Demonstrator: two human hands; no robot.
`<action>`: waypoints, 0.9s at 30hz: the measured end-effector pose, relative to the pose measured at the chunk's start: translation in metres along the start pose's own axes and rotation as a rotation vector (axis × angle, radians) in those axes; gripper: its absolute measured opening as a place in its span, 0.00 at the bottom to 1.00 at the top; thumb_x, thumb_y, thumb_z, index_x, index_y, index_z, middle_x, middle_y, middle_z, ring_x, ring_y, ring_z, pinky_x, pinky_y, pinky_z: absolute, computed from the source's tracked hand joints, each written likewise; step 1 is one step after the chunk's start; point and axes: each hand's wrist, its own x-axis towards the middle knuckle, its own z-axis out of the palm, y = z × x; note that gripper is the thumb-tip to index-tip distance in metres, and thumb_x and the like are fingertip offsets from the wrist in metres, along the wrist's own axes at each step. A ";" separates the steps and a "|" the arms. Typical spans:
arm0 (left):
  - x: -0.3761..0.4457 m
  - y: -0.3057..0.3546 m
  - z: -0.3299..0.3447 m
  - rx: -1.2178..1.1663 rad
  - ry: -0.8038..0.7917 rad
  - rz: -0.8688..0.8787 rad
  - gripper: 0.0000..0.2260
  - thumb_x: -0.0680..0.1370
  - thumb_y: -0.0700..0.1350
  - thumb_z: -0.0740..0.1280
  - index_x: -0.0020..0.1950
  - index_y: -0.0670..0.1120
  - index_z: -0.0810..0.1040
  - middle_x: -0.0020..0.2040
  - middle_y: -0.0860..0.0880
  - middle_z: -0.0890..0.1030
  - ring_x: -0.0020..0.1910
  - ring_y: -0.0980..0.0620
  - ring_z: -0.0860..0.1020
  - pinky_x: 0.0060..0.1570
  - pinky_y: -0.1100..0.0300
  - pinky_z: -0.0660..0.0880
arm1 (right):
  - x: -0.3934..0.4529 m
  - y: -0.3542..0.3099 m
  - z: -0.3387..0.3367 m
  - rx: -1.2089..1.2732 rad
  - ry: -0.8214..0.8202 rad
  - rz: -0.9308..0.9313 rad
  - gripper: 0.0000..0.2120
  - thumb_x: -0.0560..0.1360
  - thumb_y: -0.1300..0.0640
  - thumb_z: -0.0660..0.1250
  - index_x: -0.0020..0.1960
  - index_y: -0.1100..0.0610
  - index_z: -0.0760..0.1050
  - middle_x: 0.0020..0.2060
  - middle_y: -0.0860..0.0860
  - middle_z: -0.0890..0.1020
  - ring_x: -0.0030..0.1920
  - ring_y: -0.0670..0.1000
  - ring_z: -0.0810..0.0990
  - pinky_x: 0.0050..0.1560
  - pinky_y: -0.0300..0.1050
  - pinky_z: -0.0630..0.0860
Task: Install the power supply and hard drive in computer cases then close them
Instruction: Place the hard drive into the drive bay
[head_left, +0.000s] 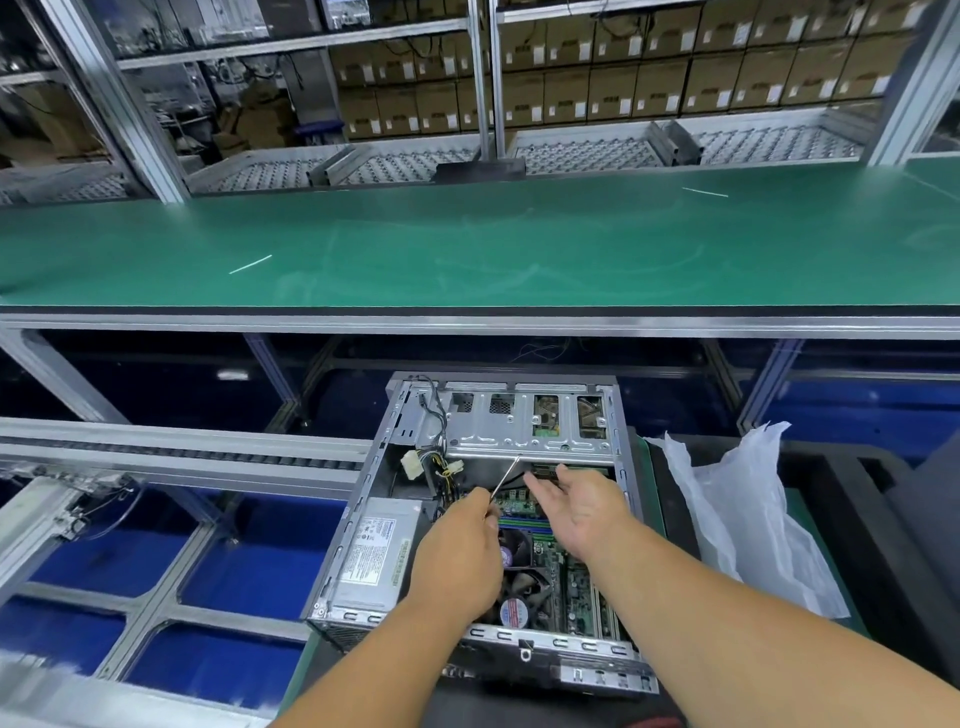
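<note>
- Computer case (618, 415), side panel off, lies open-side up on a dark surface below and in front of the long green bench (467, 249); its drive-bay end points toward the bench.
- Green bench spans the full width of the view. Behind it stand roller racks and shelves stacked with brown cartons (675, 78).
- Roller conveyor rail (182, 452) runs in from the left and ends at the case's left wall.
- White plastic bag (737, 514) lies crumpled just beside the case's right side.
- Power supply (371, 556), grey box with a label on top, sits in the near-left corner of the case.
- Motherboard (582, 587) fills the case's right half; a black cooling fan (519, 582) sits on it, partly hidden by the left wrist.
- Right hand (582, 512) hovers over the board, palm turned up, fingers spread and relaxed, holding nothing.
- Left hand (457, 556), fingers curled, pinches the lower end of a thin metal rod (506, 478) that slants up toward the drive cage (524, 421).
- Loose cable bundle with a white connector (413, 464) lies beyond the power supply.
</note>
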 end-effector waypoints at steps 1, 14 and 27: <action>0.000 -0.001 0.000 -0.006 0.000 0.002 0.07 0.85 0.48 0.55 0.49 0.55 0.70 0.44 0.57 0.76 0.40 0.59 0.74 0.38 0.56 0.68 | -0.001 0.000 0.000 -0.001 -0.003 -0.002 0.24 0.82 0.73 0.61 0.77 0.68 0.62 0.76 0.66 0.64 0.73 0.66 0.70 0.65 0.63 0.78; -0.009 0.084 -0.002 -0.835 -0.066 -0.177 0.12 0.77 0.52 0.58 0.43 0.51 0.79 0.34 0.52 0.79 0.33 0.56 0.78 0.36 0.54 0.75 | -0.121 0.006 -0.047 -0.523 -0.145 -0.187 0.08 0.82 0.58 0.66 0.61 0.53 0.78 0.50 0.57 0.87 0.48 0.54 0.87 0.48 0.55 0.85; -0.068 0.250 0.099 -1.240 -0.646 -0.492 0.15 0.86 0.47 0.58 0.53 0.47 0.84 0.52 0.45 0.87 0.44 0.47 0.82 0.43 0.53 0.69 | -0.191 -0.122 -0.225 -0.680 0.121 -0.729 0.10 0.71 0.52 0.72 0.50 0.42 0.79 0.35 0.52 0.81 0.32 0.51 0.78 0.32 0.46 0.75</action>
